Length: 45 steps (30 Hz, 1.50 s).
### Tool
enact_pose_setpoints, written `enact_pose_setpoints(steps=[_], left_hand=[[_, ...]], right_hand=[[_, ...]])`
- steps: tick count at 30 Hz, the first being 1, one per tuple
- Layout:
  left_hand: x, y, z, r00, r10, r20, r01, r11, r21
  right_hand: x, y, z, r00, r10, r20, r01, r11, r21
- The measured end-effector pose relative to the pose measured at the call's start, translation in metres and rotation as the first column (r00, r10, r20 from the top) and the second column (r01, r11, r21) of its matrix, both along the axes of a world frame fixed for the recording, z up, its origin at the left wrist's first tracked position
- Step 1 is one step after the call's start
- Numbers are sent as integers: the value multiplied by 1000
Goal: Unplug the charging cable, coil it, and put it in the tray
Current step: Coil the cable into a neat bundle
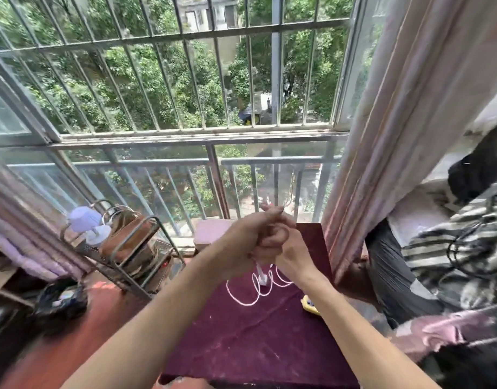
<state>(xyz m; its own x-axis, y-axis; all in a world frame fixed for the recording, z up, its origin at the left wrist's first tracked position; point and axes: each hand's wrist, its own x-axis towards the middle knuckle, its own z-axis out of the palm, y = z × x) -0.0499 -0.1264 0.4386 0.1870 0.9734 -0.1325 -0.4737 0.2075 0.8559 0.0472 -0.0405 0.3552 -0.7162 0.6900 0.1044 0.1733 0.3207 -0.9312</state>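
My left hand [248, 234] and my right hand [284, 242] are pressed together above the maroon cloth [241, 332], fingers curled around a white charging cable [243, 300]. Several loops of the cable hang down from the hands and rest on the cloth. A white plug end [262, 277] dangles just below my left hand. Where the cable runs inside the fists is hidden. No tray is clearly visible.
A metal wire rack [135, 248] with a small lavender lamp [85, 220] stands at the left. A dark bundle [60, 301] lies on the red table. A yellow object [310, 304] sits by my right forearm. Curtain [382, 136] and striped cloth [452, 248] crowd the right; the barred window is behind.
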Motion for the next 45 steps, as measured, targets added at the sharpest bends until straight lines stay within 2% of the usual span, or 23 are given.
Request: enact_pose_setpoints(steps=[1,2,4,6,8,10,12,15,17,20,23,26,28,29,31,34,37,39,42,45], left_hand=[[6,-3,-1,999,-25,47,24,1000,16],[11,-5,-3,997,-29,70,27,999,34],[17,-8,-3,995,21,98,-25,999,41],[17,-6,-4,985,141,103,-144,990,15],[14,-2,-6,962,265,65,-265,964,-19],[7,-1,-7,932,361,6,-361,931,-52],[0,-2,-9,902,429,-59,-432,897,-87],[-9,-5,-14,878,460,-128,-475,871,-126],[-12,-7,-18,874,443,-202,-472,872,-131],[-10,-10,-23,871,355,-339,-416,901,-125],[-1,-15,-22,869,180,-460,-261,958,-118],[14,-19,-22,782,-5,-624,-89,989,-119],[25,-21,-25,760,-76,-645,-23,989,-143],[31,-21,-28,802,-86,-591,-9,988,-157],[43,-22,-33,932,-70,-355,5,984,-179],[56,-24,-36,996,-21,-86,6,985,-172],[61,-24,-35,983,-14,184,40,990,-137],[63,-23,-31,950,-38,311,66,995,-80],[64,-23,-23,920,-69,386,77,997,-4],[63,-23,-16,913,-108,394,103,994,34]], right_hand=[[3,-4,-4,996,18,84,-29,991,131],[7,-10,-6,990,39,135,-52,994,93],[18,-22,-14,960,91,266,-129,983,130],[26,-32,-23,932,112,346,-201,952,232],[37,-44,-22,935,148,322,-234,940,248],[49,-55,-17,914,157,373,-261,934,245],[64,-58,-17,871,118,476,-315,879,359],[85,-58,-7,850,57,524,-367,778,510],[96,-60,11,848,28,530,-403,684,608],[106,-59,43,900,-25,434,-343,574,744],[109,-48,76,935,40,353,-314,556,770],[108,-27,106,957,123,261,-287,506,813],[106,-7,119,954,181,237,-298,565,769],[105,3,123,951,197,237,-308,620,721],[101,20,128,945,211,250,-324,712,623],[93,36,120,960,219,173,-278,797,536],[87,43,99,981,181,70,-192,855,482],[84,44,82,988,152,22,-147,896,419],[79,40,64,991,117,-59,-96,955,281],[75,32,53,990,123,-76,-106,975,194]])
